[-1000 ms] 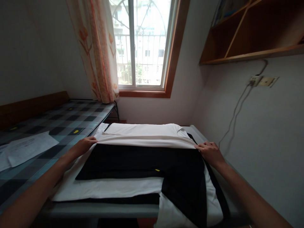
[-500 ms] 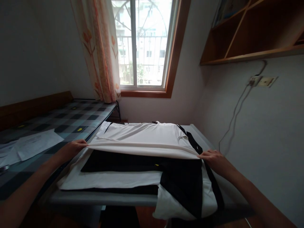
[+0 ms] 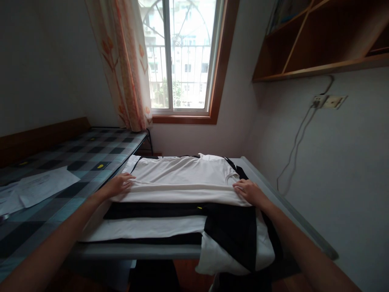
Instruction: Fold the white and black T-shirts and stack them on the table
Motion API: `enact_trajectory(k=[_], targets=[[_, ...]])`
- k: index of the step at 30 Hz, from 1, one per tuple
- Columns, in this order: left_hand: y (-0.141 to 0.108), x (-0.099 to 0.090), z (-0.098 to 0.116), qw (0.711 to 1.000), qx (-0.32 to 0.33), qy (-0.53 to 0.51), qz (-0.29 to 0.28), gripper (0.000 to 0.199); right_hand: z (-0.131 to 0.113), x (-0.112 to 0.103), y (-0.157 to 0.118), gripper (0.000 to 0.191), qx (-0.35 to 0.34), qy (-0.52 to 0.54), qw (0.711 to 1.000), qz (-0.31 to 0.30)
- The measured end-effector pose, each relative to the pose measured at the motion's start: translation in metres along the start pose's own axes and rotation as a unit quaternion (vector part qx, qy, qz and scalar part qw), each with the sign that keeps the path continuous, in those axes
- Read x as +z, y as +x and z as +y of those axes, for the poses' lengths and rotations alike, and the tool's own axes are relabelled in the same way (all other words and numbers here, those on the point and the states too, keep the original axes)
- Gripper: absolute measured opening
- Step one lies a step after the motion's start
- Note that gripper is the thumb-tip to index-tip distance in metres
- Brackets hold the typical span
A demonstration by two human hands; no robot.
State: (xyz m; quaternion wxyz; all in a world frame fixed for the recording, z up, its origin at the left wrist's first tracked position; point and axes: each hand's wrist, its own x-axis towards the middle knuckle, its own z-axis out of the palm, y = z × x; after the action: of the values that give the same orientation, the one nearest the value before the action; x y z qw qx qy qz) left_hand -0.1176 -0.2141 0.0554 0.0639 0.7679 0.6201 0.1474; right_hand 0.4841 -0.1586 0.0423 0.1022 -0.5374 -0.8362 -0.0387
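Note:
A white and black shirt (image 3: 179, 170) lies spread over a grey board, with a folded white band (image 3: 182, 195) running across its width. My left hand (image 3: 120, 185) rests at the left end of that fold, its fingers stretched out on the white cloth. At the right end, my right hand (image 3: 247, 190) touches the fold with its fingers laid out on top. Nearer to me are a black panel (image 3: 152, 211) with a small yellow mark, and a black and white part (image 3: 234, 247) hanging over the front edge.
The grey board's padded edge (image 3: 130, 252) runs along the front. At left stands a bed with a checked mattress (image 3: 112, 150) and papers (image 3: 45, 186) on it. A wall shelf (image 3: 316, 48) overhangs at right, above a socket (image 3: 319, 101) with a hanging cord (image 3: 294, 156).
Both hands have let go of the fold's ends and moved inward, toward each other and slightly up the cloth. The white fold has come down flat onto the shirt.

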Motion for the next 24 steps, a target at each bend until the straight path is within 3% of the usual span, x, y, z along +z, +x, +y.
enact_trajectory(k=[5,11,15,19,24], targets=[[0.01,0.016,-0.003,1.0,-0.016,0.016,-0.002,0.04,-0.006,0.018,0.009,0.032,0.013,-0.023,1.0,-0.008],[0.018,0.02,-0.015,0.998,-0.054,0.004,0.018,0.046,-0.001,0.018,0.013,0.03,0.038,0.035,0.999,-0.01],[0.046,0.017,-0.024,0.992,-0.103,-0.013,0.067,0.041,0.011,0.016,0.038,0.029,0.077,0.115,0.99,0.007],[0.082,0.019,-0.028,0.991,-0.109,0.002,0.081,0.035,0.023,0.019,0.075,0.028,0.134,0.186,0.973,0.029],[0.12,0.029,-0.019,0.992,-0.1,0.024,0.073,0.039,0.033,0.033,0.116,0.031,0.174,0.174,0.967,0.064]])
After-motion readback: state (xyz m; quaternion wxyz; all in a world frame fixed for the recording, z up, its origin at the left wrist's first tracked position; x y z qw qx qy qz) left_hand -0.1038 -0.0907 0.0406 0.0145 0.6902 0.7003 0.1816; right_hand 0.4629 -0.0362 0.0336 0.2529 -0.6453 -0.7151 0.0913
